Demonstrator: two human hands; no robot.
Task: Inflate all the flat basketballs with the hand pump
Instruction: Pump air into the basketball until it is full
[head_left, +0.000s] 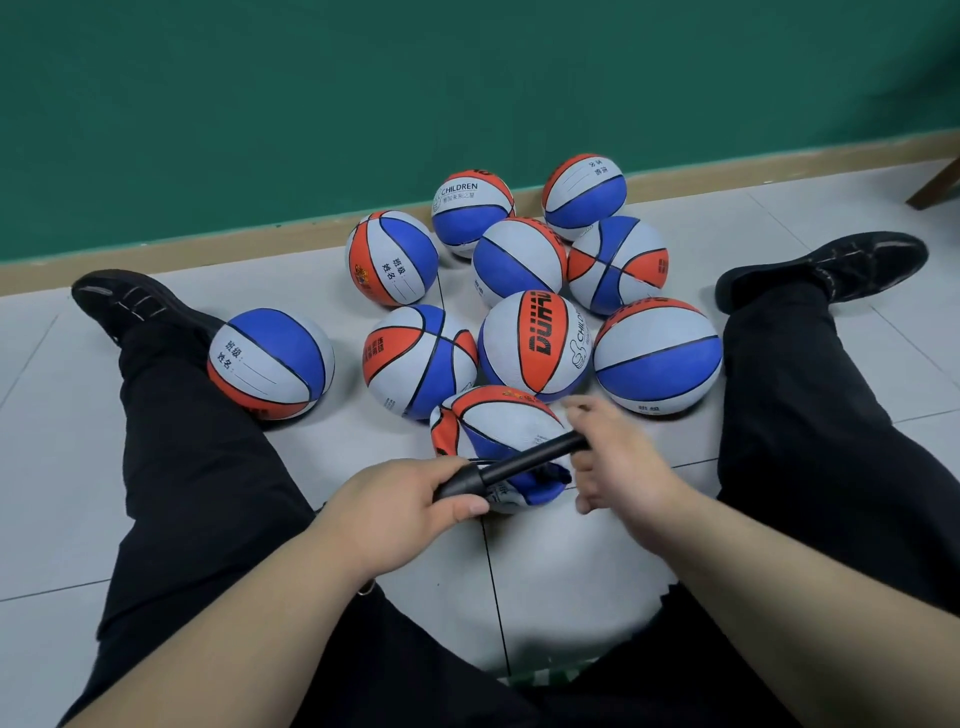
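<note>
A crumpled, flat basketball (493, 426) in red, white and blue lies on the floor between my spread legs. Across it lies a black hand pump (519, 462). My left hand (405, 499) grips the pump's thicker near end, thumb curled over it. My right hand (618, 457) is at the pump's far end with fingers bent around the tip; the hand is motion-blurred. Beyond the flat ball sit several round, inflated basketballs (535, 343) of the same colours.
One inflated ball (270, 364) rests against my left leg (208, 467). My right leg (831, 441) stretches out at the right. A green wall (363, 104) with a tan skirting board stands behind the balls. The floor is light tile. A wooden furniture leg (935, 189) shows at far right.
</note>
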